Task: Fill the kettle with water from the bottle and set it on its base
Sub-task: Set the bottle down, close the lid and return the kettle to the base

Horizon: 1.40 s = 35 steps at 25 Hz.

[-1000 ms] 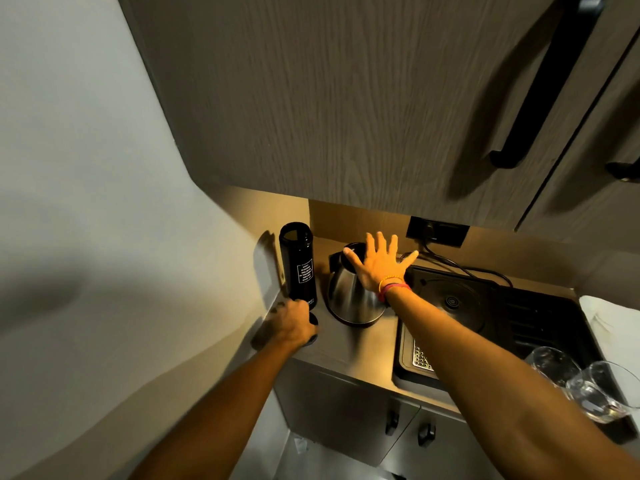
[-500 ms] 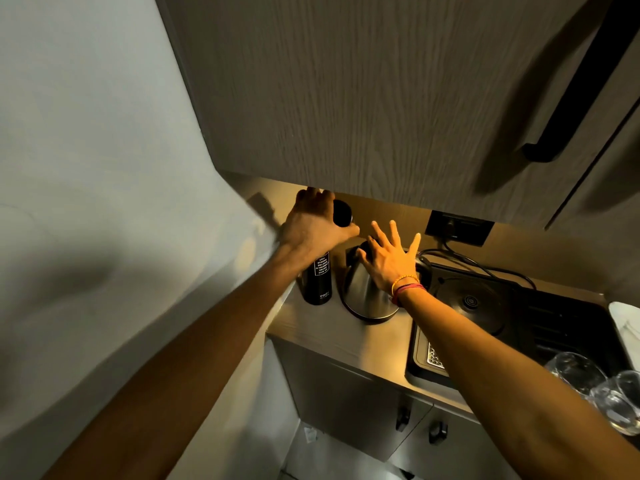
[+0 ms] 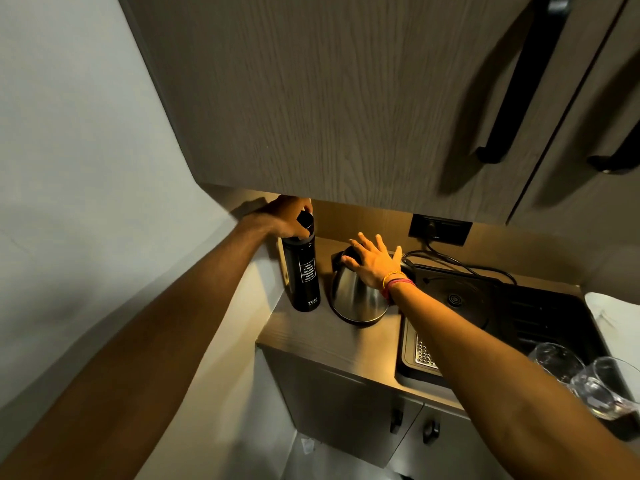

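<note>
Head view, one bottle cap-gripped by left hand, one kettle under splayed right hand, two glasses

1. Bottle: black, with a white-outlined text panel and white lettering near its foot.
2. Kettle: brushed silver steel, with a black top.
3. Kettle base: black.
4. Tray: black, with a silver perforated grille.
5. Counter: grey-brown, lit warm yellow.
6. Upper cabinet: grey-brown wood grain; handles black.
7. Wristbands: yellow and red.
8. Wall: pale grey-white.
9. Socket: black.
</note>
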### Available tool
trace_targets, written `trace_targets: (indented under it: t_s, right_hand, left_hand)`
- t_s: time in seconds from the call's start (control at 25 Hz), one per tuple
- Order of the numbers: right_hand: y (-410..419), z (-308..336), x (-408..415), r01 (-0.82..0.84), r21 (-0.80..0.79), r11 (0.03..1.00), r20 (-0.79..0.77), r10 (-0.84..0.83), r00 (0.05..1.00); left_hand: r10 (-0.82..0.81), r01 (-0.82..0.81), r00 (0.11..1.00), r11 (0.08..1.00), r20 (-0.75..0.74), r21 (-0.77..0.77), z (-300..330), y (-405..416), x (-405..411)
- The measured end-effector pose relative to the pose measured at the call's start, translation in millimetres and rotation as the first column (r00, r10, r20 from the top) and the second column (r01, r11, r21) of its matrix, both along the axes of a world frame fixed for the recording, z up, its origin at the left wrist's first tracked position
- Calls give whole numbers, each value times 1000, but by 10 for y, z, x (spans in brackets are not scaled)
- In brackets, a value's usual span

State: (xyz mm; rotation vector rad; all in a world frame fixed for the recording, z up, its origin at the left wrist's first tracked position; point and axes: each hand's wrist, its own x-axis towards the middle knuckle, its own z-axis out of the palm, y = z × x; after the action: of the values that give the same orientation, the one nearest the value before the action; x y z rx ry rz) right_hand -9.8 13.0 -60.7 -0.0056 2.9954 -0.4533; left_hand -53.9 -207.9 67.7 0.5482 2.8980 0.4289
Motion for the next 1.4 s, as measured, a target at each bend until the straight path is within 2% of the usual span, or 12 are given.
trace_targets:
  t_s: [0.12, 0.2, 0.28, 0.4, 0.48, 0.64, 0.76, 0.84, 0.92, 1.04, 1.2, 1.4]
  right_hand:
    - [21, 25, 8, -25, 26, 999, 0, 25, 1000]
    - [31, 26, 24, -54, 52, 997, -9, 55, 998]
    - [86, 1, 61, -90, 80, 993, -32, 93, 995]
    - [245, -53, 146, -103, 67, 992, -95, 109, 989]
    - [350, -79, 214, -78, 33, 996, -126, 81, 989]
    - [565, -139, 344, -44, -107, 993, -167, 26, 986]
    - [696, -140, 376, -24, -247, 969, -100, -1, 995]
    - [727, -157, 353, 1, -319, 948, -84, -29, 996]
    - [717, -171, 337, 10, -376, 926, -104, -53, 993]
    - [743, -178, 284, 11, -399, 917, -114, -62, 992]
    - [732, -175, 271, 37, -418, 908, -138, -104, 985]
    - [922, 17, 352, 7, -411, 912, -252, -120, 960]
  left_hand:
    - [-98, 96, 992, 995, 81, 30, 111, -55, 4]
    - [-21, 20, 1000, 998, 7, 51, 122, -44, 30]
    - [6, -7, 999, 1000, -38, -10, 125, -2, 32]
    - [-71, 75, 995, 995, 70, -66, 200, 36, 32]
    - [-94, 99, 992, 994, 82, -50, 219, 49, 57]
    - [-182, 180, 980, 983, -84, -27, -88, 455, 253]
    - [-244, 244, 969, 969, 37, -23, -497, 843, 361]
    - [-218, 230, 969, 968, 112, -99, -701, 988, 335]
    - [-164, 186, 977, 968, 137, -169, -819, 1070, 253]
    - [-104, 127, 986, 973, 129, -190, -921, 1138, 124]
    - [-93, 100, 994, 985, 58, -142, -976, 1090, 85]
    - [-115, 115, 993, 993, 25, 28, -780, 1231, 125]
